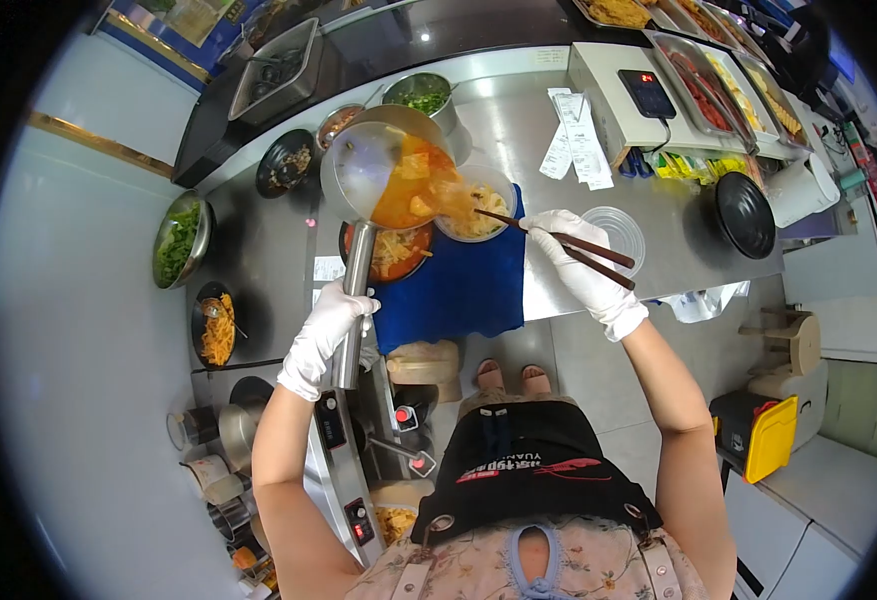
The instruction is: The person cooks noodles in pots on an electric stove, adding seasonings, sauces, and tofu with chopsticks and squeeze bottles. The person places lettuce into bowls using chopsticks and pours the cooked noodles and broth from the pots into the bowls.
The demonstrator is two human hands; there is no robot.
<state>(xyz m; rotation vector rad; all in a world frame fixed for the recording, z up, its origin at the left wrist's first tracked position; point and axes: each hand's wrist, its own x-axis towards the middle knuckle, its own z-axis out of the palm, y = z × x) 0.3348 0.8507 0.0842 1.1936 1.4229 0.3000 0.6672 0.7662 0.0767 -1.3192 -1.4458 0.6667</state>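
My gloved left hand is wrapped round the steel handle of a saucepan, which is tilted to the right. Orange-red soup with chunks in it runs over the pan's rim into a clear round bowl holding pale food. My gloved right hand grips a pair of dark chopsticks, their tips at the bowl's right edge. Partly under the pan, a dark bowl holds red soup with shredded topping. A blue cloth lies beneath the bowls.
A clear plastic lid or container and paper receipts lie to the right. A black bowl sits farther right. Behind the pan stands a pot of chopped greens. Greens and orange shreds fill bowls at left.
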